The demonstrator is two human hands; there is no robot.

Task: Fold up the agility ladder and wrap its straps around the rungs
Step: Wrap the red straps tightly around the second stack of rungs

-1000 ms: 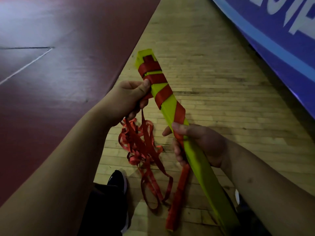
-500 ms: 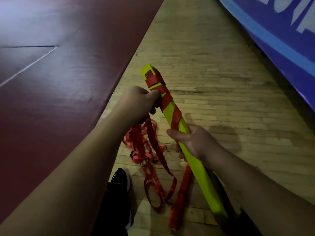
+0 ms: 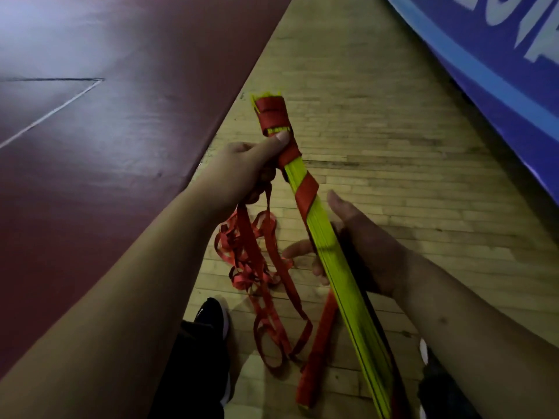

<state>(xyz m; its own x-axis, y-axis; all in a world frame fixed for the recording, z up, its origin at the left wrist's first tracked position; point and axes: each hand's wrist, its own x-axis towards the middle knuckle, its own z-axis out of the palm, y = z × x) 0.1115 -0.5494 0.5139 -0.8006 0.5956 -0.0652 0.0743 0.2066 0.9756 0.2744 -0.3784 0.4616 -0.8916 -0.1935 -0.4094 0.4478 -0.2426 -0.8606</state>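
A stack of yellow-green ladder rungs [image 3: 341, 273] runs from the lower right up to the middle, held edge-on. Red strap [image 3: 306, 189] is wound around its upper part in several turns. My left hand [image 3: 245, 167] grips the stack near the top, thumb pressed on a strap turn, with loose strap passing through the fist. Below that hand, loose red strap [image 3: 257, 267] hangs in tangled loops down to the floor. My right hand [image 3: 360, 246] cradles the stack from behind at mid-length, fingers curled under it and the thumb raised off it.
I stand on a light wooden floor [image 3: 378, 131]. A dark red mat [image 3: 106, 146] covers the left side. A blue banner with white letters [image 3: 499, 62] runs along the right. My black shoe [image 3: 211, 316] is below the hanging strap.
The rung stack has turned edge-on in my hands. My right hand's grip has loosened, with the thumb now lifted off. The left hand stays near the top with its thumb on the wound strap.
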